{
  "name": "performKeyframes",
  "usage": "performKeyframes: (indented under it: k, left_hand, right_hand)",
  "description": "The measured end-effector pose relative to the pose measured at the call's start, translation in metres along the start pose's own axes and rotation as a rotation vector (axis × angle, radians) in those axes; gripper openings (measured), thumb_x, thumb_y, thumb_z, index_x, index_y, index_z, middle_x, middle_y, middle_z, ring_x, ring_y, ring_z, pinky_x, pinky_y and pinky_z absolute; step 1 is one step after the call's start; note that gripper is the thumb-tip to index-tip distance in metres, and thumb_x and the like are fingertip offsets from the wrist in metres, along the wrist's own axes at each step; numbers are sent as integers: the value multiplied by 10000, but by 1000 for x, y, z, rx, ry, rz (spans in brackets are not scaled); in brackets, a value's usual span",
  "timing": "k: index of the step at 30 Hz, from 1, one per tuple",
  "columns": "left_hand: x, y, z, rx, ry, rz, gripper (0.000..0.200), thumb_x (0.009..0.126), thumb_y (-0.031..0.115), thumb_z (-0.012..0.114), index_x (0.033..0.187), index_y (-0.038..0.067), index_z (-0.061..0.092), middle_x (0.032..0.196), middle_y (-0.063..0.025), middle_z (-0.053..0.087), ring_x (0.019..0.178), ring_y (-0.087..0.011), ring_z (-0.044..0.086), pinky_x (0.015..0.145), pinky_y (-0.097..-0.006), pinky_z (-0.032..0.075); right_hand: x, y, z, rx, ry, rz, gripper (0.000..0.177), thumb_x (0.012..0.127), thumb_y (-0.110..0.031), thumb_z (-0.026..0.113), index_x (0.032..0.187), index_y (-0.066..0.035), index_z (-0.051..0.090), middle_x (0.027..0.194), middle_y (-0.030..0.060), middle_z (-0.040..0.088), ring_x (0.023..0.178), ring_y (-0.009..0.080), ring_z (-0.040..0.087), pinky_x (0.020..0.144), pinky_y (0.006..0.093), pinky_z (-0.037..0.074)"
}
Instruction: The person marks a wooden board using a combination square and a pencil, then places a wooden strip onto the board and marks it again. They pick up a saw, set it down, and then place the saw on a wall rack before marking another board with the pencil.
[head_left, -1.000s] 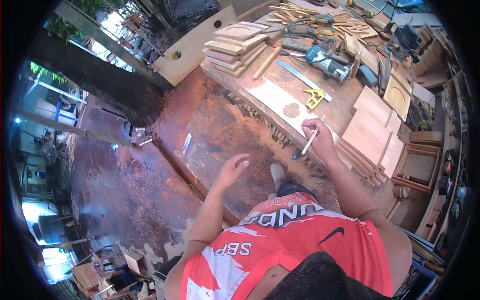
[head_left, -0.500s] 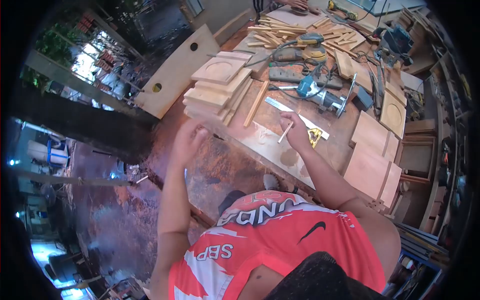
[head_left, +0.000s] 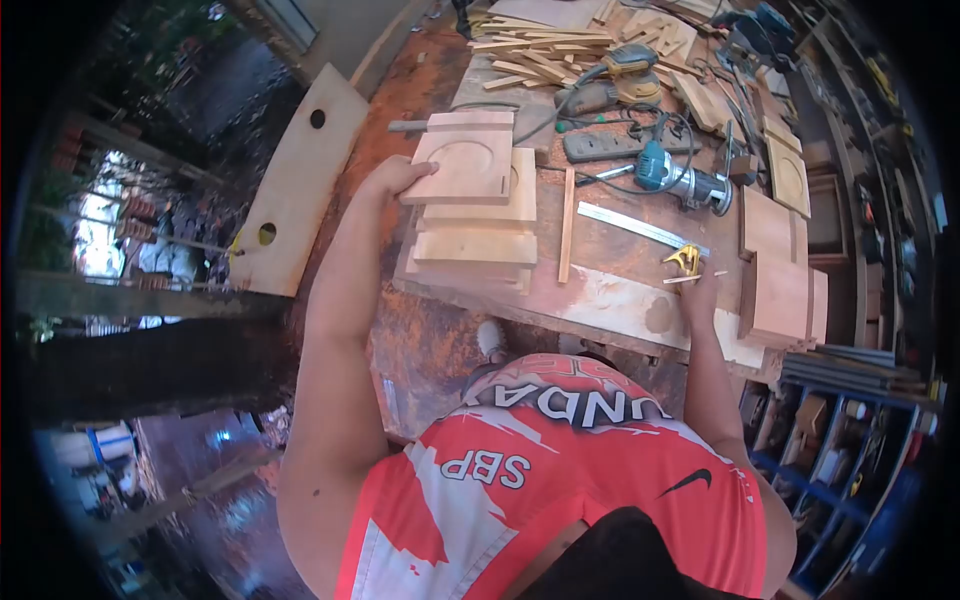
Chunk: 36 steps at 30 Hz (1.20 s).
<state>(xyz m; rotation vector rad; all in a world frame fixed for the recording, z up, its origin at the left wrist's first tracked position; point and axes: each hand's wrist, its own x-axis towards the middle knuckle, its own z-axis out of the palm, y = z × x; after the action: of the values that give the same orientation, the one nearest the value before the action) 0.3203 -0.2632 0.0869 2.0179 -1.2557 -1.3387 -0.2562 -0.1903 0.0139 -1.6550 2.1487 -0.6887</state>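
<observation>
The left hand (head_left: 402,178) has its grip closed on the left edge of a wooden panel with a round recess (head_left: 462,178), thumb on top, over a stack of boards (head_left: 475,246) at the surface's (head_left: 612,257) left end. Next lie a narrow wooden strip (head_left: 567,228) and a yellow-headed combination square (head_left: 640,229). Beside its head, the right hand (head_left: 699,292) pinches a thin pencil-like stick (head_left: 677,280), left of stacked panels (head_left: 784,300).

1. Top board (head_left: 462,172) of the left stack: pale pinkish tan, patterned with a circle.
2. Thin stick (head_left: 676,280), right: cream.
3. Square (head_left: 640,229): yellow head, silver blade.
4. Far router (head_left: 682,182): teal and silver.
5. Near jersey (head_left: 570,455): red, jagged white patches, white letters edged in black.
</observation>
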Motion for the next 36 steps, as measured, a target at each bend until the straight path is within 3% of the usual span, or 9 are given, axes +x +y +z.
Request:
performKeyframes:
  k: [5,9,11,17,20,22,29,32,36]
  left_hand:
    - [-4,-20,-15,-197,42,80,326,899,305,616,1062,23,621,905,-27,653,676,-130,583,617,-335,461]
    - [-16,-25,-18,-811,35,102,274,941,269,552,1087,39,586,775,-17,588,605,-103,542,509,-275,447]
    - [5,-71,-31,-1310,-811,228,395,967,318,481,1227,26,540,784,-68,578,583,-152,567,494,-311,470]
    - [-92,-9,11,-1578,-1214,263,470,1014,313,365,1331,-32,399,659,-79,503,483,-150,491,421,-259,417]
    - [-135,5,28,-1524,-1196,337,514,1020,339,343,1362,-44,368,668,-86,509,488,-163,501,443,-274,424]
    - [-158,17,61,-1505,-1227,325,527,1024,345,331,1375,-46,356,672,-89,513,491,-167,505,448,-280,423]
    - [-220,36,241,-1540,-1338,103,690,981,512,345,1454,12,288,684,-105,499,484,-182,483,431,-292,401]
    - [-221,19,319,-1576,-1347,-37,709,972,539,345,1466,34,284,675,-86,487,486,-175,475,445,-282,394]
    - [-227,-13,391,-1695,-1280,-125,696,972,527,340,1462,35,297,658,-73,470,476,-161,443,445,-278,375]
  right_hand:
    - [-1,-1,17,-134,87,39,566,821,-160,692,1338,-106,468,1133,229,611,1060,409,579,873,493,463]
    - [13,0,16,-329,80,152,528,792,-92,666,1295,-92,505,1096,244,616,1004,397,606,852,494,480]
    - [15,0,11,-288,45,85,528,763,-130,697,1256,-56,522,1067,246,629,991,411,608,851,497,481]
    - [12,27,14,-116,60,95,604,731,-209,753,1232,9,495,1034,242,645,992,433,607,851,488,480]
    - [4,20,-6,149,-33,129,613,746,-188,744,1270,-9,481,967,192,651,873,293,658,762,400,521]
    - [-6,34,-15,494,-55,89,546,813,-126,676,1313,-28,482,918,103,629,738,148,614,657,290,511]
    - [-40,60,-63,898,-289,97,286,942,-132,532,1205,-20,543,884,47,605,664,110,561,566,266,466]
    - [-65,70,-86,911,-289,-35,255,972,-178,503,1161,-12,541,859,41,596,643,97,550,523,243,454]
    - [-83,103,-105,1054,-441,102,313,985,-204,496,1205,19,509,946,64,627,624,63,531,485,203,427]
